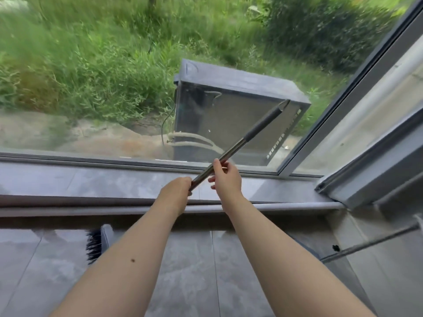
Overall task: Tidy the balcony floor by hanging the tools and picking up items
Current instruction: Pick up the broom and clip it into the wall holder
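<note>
Your left hand (177, 191) curls its fingers around the lower part of the long silver metal pole with the dark grey grip sleeve (238, 145), gripping it just in front of the grey stone windowsill (91, 186). Below that sill and to the left of your left forearm, a broom head with black bristles and a pale grey block (99, 244) lies against the glossy grey tiles under the ledge; its link to the pole is hidden behind your arm.

From your left fist the pole rises at a slant up and to the right, crossing above the windowsill and in front of the window pane, with its grip sleeve and open tip seen against the dark grey boxy outdoor unit (229, 115) that stands beyond the sill on bare ground, with tall green grass behind it.

Your right hand (225, 177) sits just right of the left one, above the sill, pinching the pole between thumb and forefinger while the other fingers hang loosely spread below it.

Farther right, below the sill's right end, a second thin grey metal rod (370, 242) slants across the pale wall.
</note>
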Tool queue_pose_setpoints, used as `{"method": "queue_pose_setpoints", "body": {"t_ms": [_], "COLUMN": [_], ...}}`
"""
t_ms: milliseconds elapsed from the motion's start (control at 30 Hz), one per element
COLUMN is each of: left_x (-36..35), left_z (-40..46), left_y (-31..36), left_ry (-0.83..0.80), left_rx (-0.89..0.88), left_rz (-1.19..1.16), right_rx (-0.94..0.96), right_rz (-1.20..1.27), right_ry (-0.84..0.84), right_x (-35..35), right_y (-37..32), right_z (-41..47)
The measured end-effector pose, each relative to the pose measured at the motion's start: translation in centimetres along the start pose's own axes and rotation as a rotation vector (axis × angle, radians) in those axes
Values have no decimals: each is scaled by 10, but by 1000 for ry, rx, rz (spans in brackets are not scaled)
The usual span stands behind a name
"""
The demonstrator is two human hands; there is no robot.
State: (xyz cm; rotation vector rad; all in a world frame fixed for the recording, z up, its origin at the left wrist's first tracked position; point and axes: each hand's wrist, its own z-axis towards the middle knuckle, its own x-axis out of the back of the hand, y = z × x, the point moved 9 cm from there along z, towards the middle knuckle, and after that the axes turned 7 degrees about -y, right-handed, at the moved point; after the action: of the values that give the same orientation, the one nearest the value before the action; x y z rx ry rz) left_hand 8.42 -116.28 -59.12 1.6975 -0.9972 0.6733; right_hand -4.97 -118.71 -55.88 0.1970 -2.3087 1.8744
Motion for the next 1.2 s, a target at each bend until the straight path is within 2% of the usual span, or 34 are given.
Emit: {"method": "queue_pose_setpoints", "body": {"t_ms": [200,433,667,900,1200], "left_x": [85,173,230,244,208], "left_z": [-50,-95,-132,-189,-273], "left_y": [79,162,247,368,535], "left_ry": [-83,-35,19,24,-38], "left_rx": [-48,-170,-359,-622,-847], "left_rz": [0,-12,8,12,5], "right_rx": [-7,109,222,251,437], "right_rz": [7,-42,-70,54,147], "right_ry": [91,221,365,589,809], "right_x": [51,106,164,273,440], "right_y": [-112,-236,-322,-370,-411], "right_z": [-46,-90,-131,-200,-292]}}
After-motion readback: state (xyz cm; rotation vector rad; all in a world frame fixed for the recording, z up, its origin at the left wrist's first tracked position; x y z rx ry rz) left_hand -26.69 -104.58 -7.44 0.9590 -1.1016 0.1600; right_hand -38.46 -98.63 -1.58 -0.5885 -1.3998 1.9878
